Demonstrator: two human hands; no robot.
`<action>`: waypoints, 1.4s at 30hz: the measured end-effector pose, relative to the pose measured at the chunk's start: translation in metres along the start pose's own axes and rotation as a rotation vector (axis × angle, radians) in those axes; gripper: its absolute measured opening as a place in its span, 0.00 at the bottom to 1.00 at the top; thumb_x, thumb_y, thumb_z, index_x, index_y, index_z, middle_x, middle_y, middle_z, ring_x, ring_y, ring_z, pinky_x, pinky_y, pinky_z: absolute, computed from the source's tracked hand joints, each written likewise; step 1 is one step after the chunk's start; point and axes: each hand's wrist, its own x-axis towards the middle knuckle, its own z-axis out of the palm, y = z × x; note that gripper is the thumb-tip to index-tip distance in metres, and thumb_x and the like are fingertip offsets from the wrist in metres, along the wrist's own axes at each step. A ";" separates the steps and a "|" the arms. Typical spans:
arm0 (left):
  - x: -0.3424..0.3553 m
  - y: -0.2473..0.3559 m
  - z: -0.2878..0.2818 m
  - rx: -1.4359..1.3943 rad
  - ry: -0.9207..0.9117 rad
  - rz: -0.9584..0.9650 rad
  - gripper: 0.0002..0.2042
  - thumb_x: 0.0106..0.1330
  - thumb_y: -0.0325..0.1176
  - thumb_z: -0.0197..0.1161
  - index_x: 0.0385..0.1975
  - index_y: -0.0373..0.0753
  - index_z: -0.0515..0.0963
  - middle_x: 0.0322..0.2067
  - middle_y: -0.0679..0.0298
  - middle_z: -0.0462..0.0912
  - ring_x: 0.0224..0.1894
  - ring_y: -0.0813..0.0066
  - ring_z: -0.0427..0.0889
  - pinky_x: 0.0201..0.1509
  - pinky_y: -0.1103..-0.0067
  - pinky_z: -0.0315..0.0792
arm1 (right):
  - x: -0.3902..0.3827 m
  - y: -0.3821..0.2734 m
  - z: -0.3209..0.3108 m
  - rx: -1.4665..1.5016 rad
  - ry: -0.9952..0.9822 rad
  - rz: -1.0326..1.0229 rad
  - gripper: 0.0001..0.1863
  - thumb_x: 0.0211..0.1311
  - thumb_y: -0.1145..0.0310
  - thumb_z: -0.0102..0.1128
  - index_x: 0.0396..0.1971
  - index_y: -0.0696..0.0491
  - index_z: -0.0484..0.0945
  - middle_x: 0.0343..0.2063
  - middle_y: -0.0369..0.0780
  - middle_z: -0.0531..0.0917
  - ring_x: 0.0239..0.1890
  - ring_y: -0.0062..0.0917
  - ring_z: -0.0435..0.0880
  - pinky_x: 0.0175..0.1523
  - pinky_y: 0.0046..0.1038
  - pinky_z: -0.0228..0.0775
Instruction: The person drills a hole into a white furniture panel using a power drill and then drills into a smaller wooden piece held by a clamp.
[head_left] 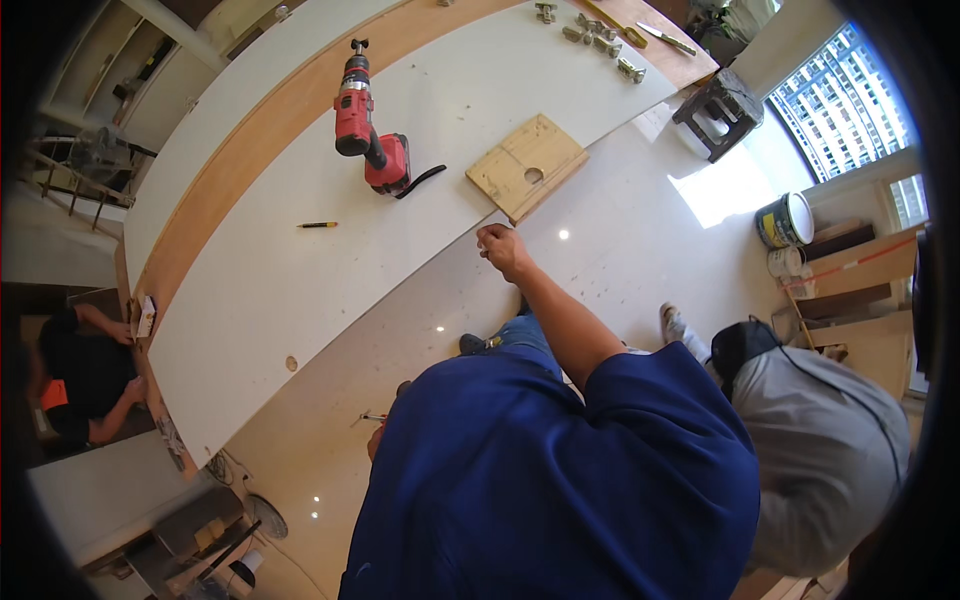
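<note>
White panel (300, 290): lying flat, its near edge right by the right hand (502, 248).
Right hand: fingers curling closed at that edge; whether pinching anything, cannot tell.
Left hand (375, 440): mostly hidden, fingers unclear.
Risk: the panel could be sliding if tugged, rolling the pencil (317, 225) off.
Obstacles: red drill (368, 140) and wooden block (527, 166) are sitting beyond the hand; 1 crouching person (820, 440) is crowding the right.

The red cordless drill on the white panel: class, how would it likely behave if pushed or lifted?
The red cordless drill lies on its side, so it probably slides, not rolls. Its bulky battery base suggests weight low down. The smooth white panel likely gives little grip.
</note>
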 end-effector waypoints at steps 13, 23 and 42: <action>0.010 -0.003 0.021 0.008 -0.015 -0.012 0.11 0.63 0.36 0.64 0.38 0.36 0.82 0.25 0.62 0.83 0.26 0.72 0.80 0.32 0.74 0.73 | 0.033 0.060 -0.018 -0.442 0.116 -0.153 0.14 0.62 0.62 0.56 0.37 0.59 0.79 0.27 0.43 0.82 0.25 0.26 0.81 0.31 0.29 0.74; -0.001 -0.032 0.025 0.042 -0.006 -0.046 0.11 0.63 0.36 0.64 0.38 0.35 0.82 0.25 0.62 0.83 0.26 0.72 0.80 0.32 0.74 0.74 | -0.004 0.043 -0.089 0.686 0.384 0.210 0.29 0.59 0.53 0.63 0.56 0.52 0.70 0.51 0.42 0.75 0.50 0.33 0.75 0.54 0.38 0.69; 0.009 0.051 0.039 -0.380 0.094 -0.200 0.08 0.63 0.32 0.59 0.28 0.34 0.79 0.18 0.64 0.79 0.20 0.75 0.77 0.26 0.75 0.71 | -0.006 -0.036 -0.044 0.626 0.038 0.299 0.21 0.62 0.66 0.63 0.52 0.55 0.67 0.43 0.39 0.77 0.44 0.29 0.78 0.56 0.34 0.71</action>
